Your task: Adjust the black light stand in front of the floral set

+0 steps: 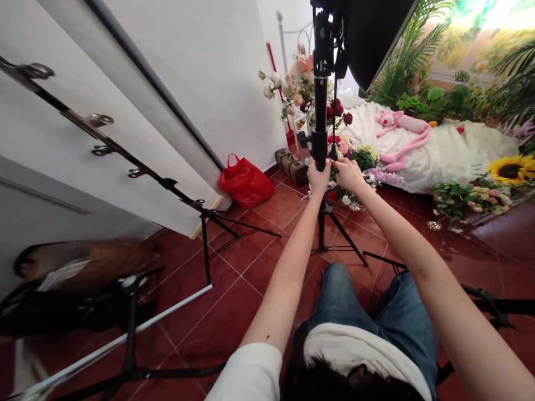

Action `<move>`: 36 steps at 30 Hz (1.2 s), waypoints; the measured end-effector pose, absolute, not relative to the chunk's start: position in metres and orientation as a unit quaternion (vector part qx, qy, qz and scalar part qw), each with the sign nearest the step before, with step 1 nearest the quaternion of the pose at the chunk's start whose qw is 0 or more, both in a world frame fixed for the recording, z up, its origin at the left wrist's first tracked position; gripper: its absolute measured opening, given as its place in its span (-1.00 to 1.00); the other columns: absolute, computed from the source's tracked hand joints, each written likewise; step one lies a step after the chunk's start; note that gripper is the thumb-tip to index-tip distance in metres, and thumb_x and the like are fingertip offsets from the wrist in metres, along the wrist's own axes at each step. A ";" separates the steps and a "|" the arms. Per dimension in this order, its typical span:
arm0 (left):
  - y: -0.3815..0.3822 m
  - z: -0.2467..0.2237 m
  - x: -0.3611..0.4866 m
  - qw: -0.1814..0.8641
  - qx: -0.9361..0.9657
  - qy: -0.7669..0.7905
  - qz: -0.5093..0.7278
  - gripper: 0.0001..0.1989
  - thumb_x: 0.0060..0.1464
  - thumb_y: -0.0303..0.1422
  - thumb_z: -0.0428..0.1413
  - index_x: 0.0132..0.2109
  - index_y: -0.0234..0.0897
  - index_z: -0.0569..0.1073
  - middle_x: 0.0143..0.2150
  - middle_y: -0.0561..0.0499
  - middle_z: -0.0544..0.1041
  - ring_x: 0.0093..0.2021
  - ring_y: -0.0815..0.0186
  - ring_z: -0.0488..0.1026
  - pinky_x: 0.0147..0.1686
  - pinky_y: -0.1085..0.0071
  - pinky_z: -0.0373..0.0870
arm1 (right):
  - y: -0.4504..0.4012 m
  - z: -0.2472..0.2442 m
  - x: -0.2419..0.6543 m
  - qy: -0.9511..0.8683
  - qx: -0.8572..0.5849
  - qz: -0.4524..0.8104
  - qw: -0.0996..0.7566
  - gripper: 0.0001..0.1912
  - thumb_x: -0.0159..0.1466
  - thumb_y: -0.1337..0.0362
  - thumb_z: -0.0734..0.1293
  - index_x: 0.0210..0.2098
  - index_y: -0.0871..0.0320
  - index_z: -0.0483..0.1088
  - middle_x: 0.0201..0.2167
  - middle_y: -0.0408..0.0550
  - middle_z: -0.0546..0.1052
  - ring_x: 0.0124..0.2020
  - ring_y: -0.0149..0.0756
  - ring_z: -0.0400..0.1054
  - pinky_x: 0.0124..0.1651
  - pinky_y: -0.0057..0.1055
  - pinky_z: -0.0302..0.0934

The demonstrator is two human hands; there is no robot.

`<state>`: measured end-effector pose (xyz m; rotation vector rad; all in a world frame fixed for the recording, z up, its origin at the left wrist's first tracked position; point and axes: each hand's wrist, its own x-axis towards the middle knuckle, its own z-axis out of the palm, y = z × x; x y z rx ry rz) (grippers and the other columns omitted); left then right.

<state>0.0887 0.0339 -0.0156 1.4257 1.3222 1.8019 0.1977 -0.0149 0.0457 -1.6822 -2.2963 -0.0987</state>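
A black light stand (321,111) rises upright in front of me, with a large dark softbox (371,33) at its top. My left hand (318,177) is wrapped round the stand's pole below its collar. Just right of the pole, my right hand (348,174) has its fingers closed close to a black cable (335,117) that hangs beside the stand. What lies between those fingertips is too small to make out. The stand's tripod legs (345,236) are spread on the floor.
Left are a second stand (205,245), a clamp-fitted bar (125,161), a red bag (246,181) and a white pole (167,313) on the tiles. Flowers (301,83), a draped bed (447,156) with a pink plush toy (407,125), and a sunflower (510,169) are behind and right.
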 end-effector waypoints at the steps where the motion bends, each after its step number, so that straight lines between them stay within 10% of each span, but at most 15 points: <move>1: 0.034 -0.016 0.089 0.241 0.522 0.485 0.659 -0.79 0.10 -0.21 0.19 -0.20 -0.23 0.41 -0.28 -0.01 0.56 -0.20 0.21 0.56 -0.09 0.27 0.46 | -0.015 0.048 0.195 -0.796 -0.588 -0.034 0.140 -0.51 0.25 0.47 0.16 0.13 0.35 0.43 0.13 0.31 0.47 0.23 0.02 0.29 0.19 -0.10 0.13; 8: 0.031 -0.010 0.088 0.249 0.536 0.499 0.634 -0.82 0.11 -0.29 0.16 -0.14 -0.24 0.41 -0.22 -0.05 0.59 -0.16 0.19 0.57 -0.06 0.28 0.46 | -0.014 0.060 0.187 -0.777 -0.619 0.005 0.119 -0.50 0.26 0.46 0.15 0.14 0.32 0.45 0.17 0.27 0.47 0.23 0.04 0.32 0.25 -0.04 0.18; 14: 0.015 0.005 0.091 0.228 0.535 0.549 0.600 -0.80 0.17 -0.35 0.13 -0.07 -0.25 0.34 -0.02 -0.18 0.57 0.04 0.16 0.53 0.07 0.29 0.40 | -0.052 0.016 0.217 -0.799 -0.551 0.121 0.211 -0.21 0.16 0.43 0.24 0.39 0.31 0.16 0.45 0.13 0.11 0.48 -0.04 -0.04 0.46 -0.02 0.00; 25: -0.070 -0.014 0.139 0.208 0.395 0.664 0.599 -0.66 0.27 -0.40 0.00 0.13 -0.37 0.11 0.29 -0.49 0.13 0.38 -0.04 0.12 0.38 0.11 0.05 | -0.288 -0.096 0.346 -0.546 -0.581 0.429 0.423 -0.47 0.22 -0.01 0.35 0.17 -0.06 0.42 0.01 0.10 0.61 0.03 0.05 0.54 0.23 0.16 0.30; 31: -0.152 -0.070 0.239 0.317 0.475 0.579 0.582 -0.60 0.04 -0.53 0.15 -0.01 -0.27 0.17 0.14 -0.34 0.23 0.26 -0.01 0.25 0.32 0.05 0.17 | -0.403 -0.110 0.394 -0.346 -0.681 0.343 0.547 -0.66 0.12 -0.12 0.42 -0.08 -0.41 0.50 -0.10 0.07 0.64 -0.06 0.11 0.56 0.13 0.07 0.37; 36: -0.199 -0.070 0.339 0.481 0.615 0.370 0.503 -0.68 0.12 -0.46 0.11 -0.01 -0.25 0.20 -0.01 -0.17 0.37 -0.18 0.30 0.44 0.07 0.16 0.41 | -0.479 -0.116 0.401 -0.219 -0.713 0.262 0.612 -0.59 0.08 -0.11 0.44 -0.13 -0.10 0.51 -0.23 0.04 0.67 -0.19 0.05 0.61 0.07 0.14 0.45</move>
